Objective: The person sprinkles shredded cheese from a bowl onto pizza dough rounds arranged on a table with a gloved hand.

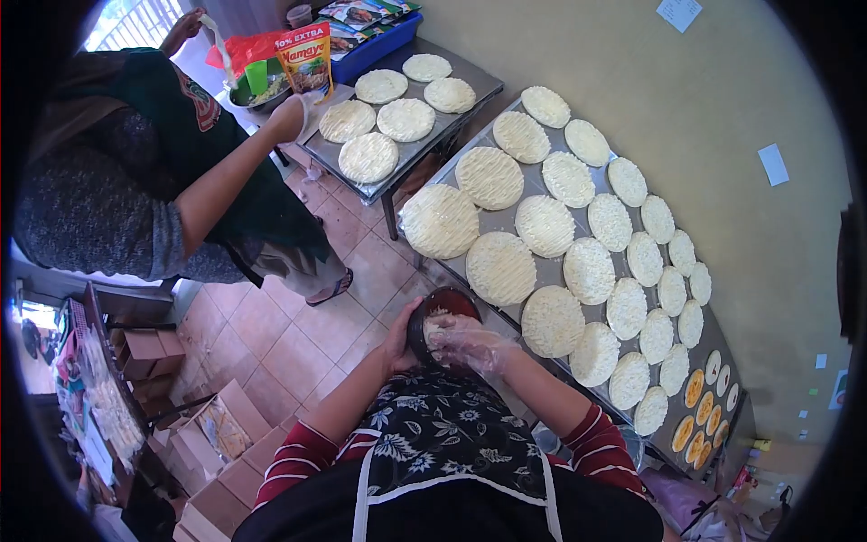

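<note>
My left hand (398, 341) is closed around the side of a dark round bowl (418, 348) with a reddish inside, held in front of my apron. Pale grated cheese (439, 314) lies in the bowl. My right hand (459, 340), in a clear plastic glove, reaches into it with its fingers curled in the cheese; the fingertips are partly hidden. To the right of the bowl, round pizza bases (553, 322) with a pale topping stand in rows on a long metal table (515, 312). Those farther right look covered in shreds; several nearer ones show a smeared spread.
At left, another person (108, 199) with one gloved hand stands by a smaller table (361, 187) bearing more bases, a mayonnaise pouch (305, 61) and a metal bowl (262, 98). A blue crate (375, 45) is behind. Orange-topped rounds (694, 388) lie far right; cardboard boxes (221, 425) sit lower left.
</note>
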Tool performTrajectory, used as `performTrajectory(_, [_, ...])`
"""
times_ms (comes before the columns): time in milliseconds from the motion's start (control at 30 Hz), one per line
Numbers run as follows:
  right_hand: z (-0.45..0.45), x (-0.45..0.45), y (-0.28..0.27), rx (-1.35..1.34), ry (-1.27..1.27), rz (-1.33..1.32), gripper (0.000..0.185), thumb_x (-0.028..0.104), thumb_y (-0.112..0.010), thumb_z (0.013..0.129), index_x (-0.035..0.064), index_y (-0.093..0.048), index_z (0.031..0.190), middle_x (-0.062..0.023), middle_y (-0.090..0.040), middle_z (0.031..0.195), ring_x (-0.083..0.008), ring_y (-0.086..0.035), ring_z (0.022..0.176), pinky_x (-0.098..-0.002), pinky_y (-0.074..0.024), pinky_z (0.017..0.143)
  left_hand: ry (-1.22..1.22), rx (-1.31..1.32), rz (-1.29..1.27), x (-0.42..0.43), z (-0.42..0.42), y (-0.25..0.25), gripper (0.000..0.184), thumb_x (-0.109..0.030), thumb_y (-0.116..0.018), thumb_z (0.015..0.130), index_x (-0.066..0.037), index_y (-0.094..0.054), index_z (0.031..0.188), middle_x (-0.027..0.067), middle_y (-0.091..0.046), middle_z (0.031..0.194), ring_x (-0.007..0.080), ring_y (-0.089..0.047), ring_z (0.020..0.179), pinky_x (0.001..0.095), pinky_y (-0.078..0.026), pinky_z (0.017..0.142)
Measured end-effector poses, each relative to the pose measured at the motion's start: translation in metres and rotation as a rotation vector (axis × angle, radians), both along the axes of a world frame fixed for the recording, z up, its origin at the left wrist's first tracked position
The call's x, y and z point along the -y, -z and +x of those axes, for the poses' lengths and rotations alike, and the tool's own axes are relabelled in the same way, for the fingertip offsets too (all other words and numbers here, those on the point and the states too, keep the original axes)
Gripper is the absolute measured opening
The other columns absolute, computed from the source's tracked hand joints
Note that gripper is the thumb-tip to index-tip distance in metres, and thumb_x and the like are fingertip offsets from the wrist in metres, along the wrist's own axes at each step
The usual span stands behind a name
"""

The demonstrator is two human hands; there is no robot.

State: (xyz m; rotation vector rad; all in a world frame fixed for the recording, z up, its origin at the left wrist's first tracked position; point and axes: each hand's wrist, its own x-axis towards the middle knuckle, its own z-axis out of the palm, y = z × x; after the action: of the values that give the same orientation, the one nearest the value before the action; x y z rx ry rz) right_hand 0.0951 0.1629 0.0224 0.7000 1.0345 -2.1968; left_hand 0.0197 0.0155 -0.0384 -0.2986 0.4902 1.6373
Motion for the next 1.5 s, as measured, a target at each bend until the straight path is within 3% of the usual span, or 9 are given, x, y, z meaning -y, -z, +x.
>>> performTrajectory(300, [-0.026,-0.087,-0.036,-0.345,0.007,0.276,0.035,0.012,-0.069,0.078,-0.0023,-0.058,0.108,-0.0065,-0.063,0.089,-0.0131,-0.062,0.077,-0.0244,-0.051,0.069,-0.122,-0.011,0.184,-0.037,-0.015,-0.026,0.066,-0.059,-0.037,0.087,-0.012,-0.041,0.132,0.0121,-0.048,0.13,0.0299,-0.05,0.115,0.0514,-0.038,0.098])
performTrajectory(467, [-0.043,-0.156,-0.012,-0.289,-0.149,1.058,0.025,0.015,-0.063,0.081,0.0005,-0.063,0.101,-0.0038,-0.062,0.079,-0.0101,-0.058,0.072,-0.024,-0.0473,0.067,-0.147,0.057,0.202,-0.034,-0.01,-0.016,0.066,-0.06,-0.037,0.086,-0.013,-0.04,0.133,0.0133,-0.047,0.131,0.0316,-0.048,0.118,0.0528,-0.036,0.099])
performTrajectory(767, [-0.03,-0.187,0.031,-0.477,-0.291,1.622,0.021,0.015,-0.059,0.079,0.0019,-0.066,0.093,-0.0085,-0.061,0.072,-0.0163,-0.057,0.064,-0.0294,-0.0465,0.059,-0.097,0.165,0.118,-0.002,0.015,0.035,0.07,-0.063,-0.037,0.084,-0.014,-0.038,0.135,0.0123,-0.043,0.134,0.0326,-0.043,0.122,0.0553,-0.031,0.101])
performTrajectory(900, [-0.016,-0.191,0.043,-0.317,-0.029,1.204,0.018,0.016,-0.06,0.078,0.0008,-0.067,0.086,-0.0125,-0.062,0.071,-0.0192,-0.059,0.064,-0.0324,-0.0472,0.057,-0.081,0.194,0.095,-0.008,0.021,0.036,0.065,-0.058,-0.036,0.086,-0.013,-0.041,0.133,0.0137,-0.043,0.134,0.0341,-0.043,0.121,0.0573,-0.032,0.1])
performTrajectory(967, [-0.009,-0.185,0.04,-0.706,-0.117,1.573,0.02,0.018,-0.054,0.081,0.0004,-0.064,0.082,-0.0127,-0.059,0.066,-0.0226,-0.059,0.065,-0.0328,-0.0461,0.058,-0.049,0.192,0.097,-0.012,0.021,0.04,0.069,-0.062,-0.037,0.084,-0.015,-0.04,0.134,0.0127,-0.043,0.135,0.0335,-0.042,0.122,0.0567,-0.031,0.1])
performTrajectory(1200, [-0.001,-0.168,0.038,-0.475,-0.34,1.723,0.019,0.014,-0.059,0.078,-0.0021,-0.065,0.086,-0.015,-0.062,0.074,-0.0224,-0.059,0.069,-0.0329,-0.0466,0.065,-0.015,0.185,0.116,-0.02,0.022,0.043,0.075,-0.069,-0.037,0.081,-0.017,-0.037,0.136,0.0117,-0.04,0.137,0.0338,-0.039,0.124,0.0592,-0.029,0.099])
performTrajectory(1267, [0.008,-0.164,0.048,-0.454,0.15,1.247,0.021,0.017,-0.061,0.078,-0.0026,-0.065,0.084,-0.0153,-0.061,0.074,-0.024,-0.059,0.069,-0.0328,-0.0464,0.065,-0.022,0.204,0.107,-0.022,0.022,0.043,0.075,-0.068,-0.036,0.081,-0.017,-0.037,0.136,0.0126,-0.04,0.137,0.0363,-0.039,0.124,0.0619,-0.029,0.098])
performTrajectory(1367, [0.011,-0.161,0.04,-0.476,-0.166,1.419,0.024,0.021,-0.062,0.08,-0.002,-0.065,0.088,-0.015,-0.061,0.073,-0.0246,-0.059,0.069,-0.033,-0.0461,0.065,-0.022,0.225,0.122,-0.023,0.023,0.044,0.075,-0.068,-0.035,0.081,-0.017,-0.037,0.136,0.0131,-0.039,0.138,0.037,-0.039,0.124,0.0625,-0.029,0.098])
performTrajectory(1500, [0.007,-0.145,0.029,-0.545,-0.23,1.489,0.016,0.011,-0.056,0.078,-0.002,-0.064,0.084,-0.0157,-0.056,0.067,-0.0261,-0.056,0.063,-0.0376,-0.045,0.063,-0.052,0.243,0.127,-0.025,0.024,0.04,0.076,-0.069,-0.035,0.081,-0.017,-0.035,0.137,0.013,-0.038,0.138,0.036,-0.037,0.126,0.0609,-0.028,0.099])
